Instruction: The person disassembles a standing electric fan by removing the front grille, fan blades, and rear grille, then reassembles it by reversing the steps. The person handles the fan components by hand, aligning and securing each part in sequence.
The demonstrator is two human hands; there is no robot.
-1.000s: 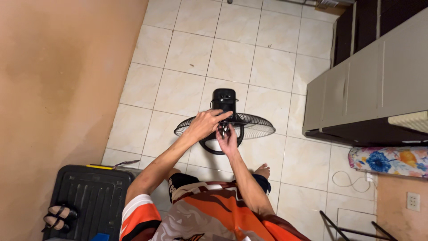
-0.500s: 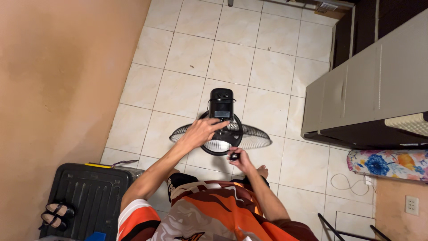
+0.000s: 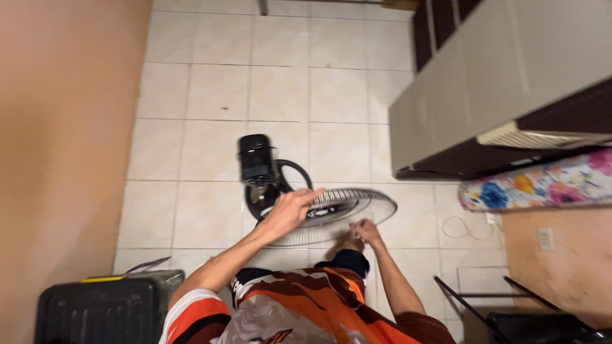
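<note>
Over the tiled floor (image 3: 210, 95), the round wire fan grille (image 3: 338, 213) beside its black motor housing (image 3: 256, 162) looks light and springy, best held at its rim; left hand (image 3: 288, 211) lies spread open across it, right hand (image 3: 364, 230) pinches its near edge.

Left hand (image 3: 290, 213) spread, right hand (image 3: 365, 230) curled

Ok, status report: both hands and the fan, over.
Left hand flat on fan's wire grille, fingers spread. Right hand closed at grille's near rim, contents hidden. Fan motor tilted left. Black case lower left, apart.
</note>
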